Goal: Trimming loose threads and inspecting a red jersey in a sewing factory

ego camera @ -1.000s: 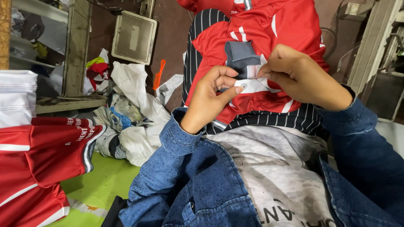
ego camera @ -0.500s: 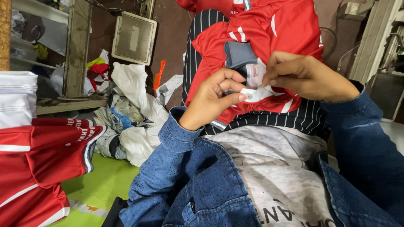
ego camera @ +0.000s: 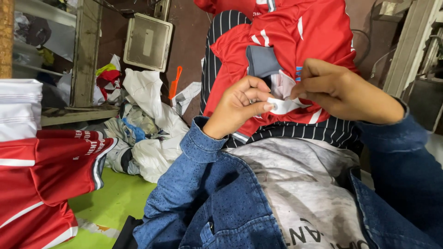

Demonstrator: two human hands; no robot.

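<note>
A red jersey (ego camera: 295, 37) with white stripes and a grey collar lies over my striped-trousered lap in the head view. My left hand (ego camera: 240, 103) pinches one end of a small white strip (ego camera: 284, 105), which looks like a label, against the jersey's front. My right hand (ego camera: 344, 90) grips the strip's other end together with the fabric just below the grey collar (ego camera: 260, 60). Both hands sit close together, almost touching, with blue denim sleeves covering my forearms.
A stack of folded red jerseys (ego camera: 41, 180) with white cloth on top stands at the left. A heap of white and mixed fabric scraps (ego camera: 143, 115) lies on the floor beside a green mat (ego camera: 110, 203). An orange comb (ego camera: 174, 82) and a wooden shelf frame (ego camera: 85, 55) are behind.
My left thumb and fingers have shifted along the white strip and the right hand has closed in slightly; the jersey stays in my lap.
</note>
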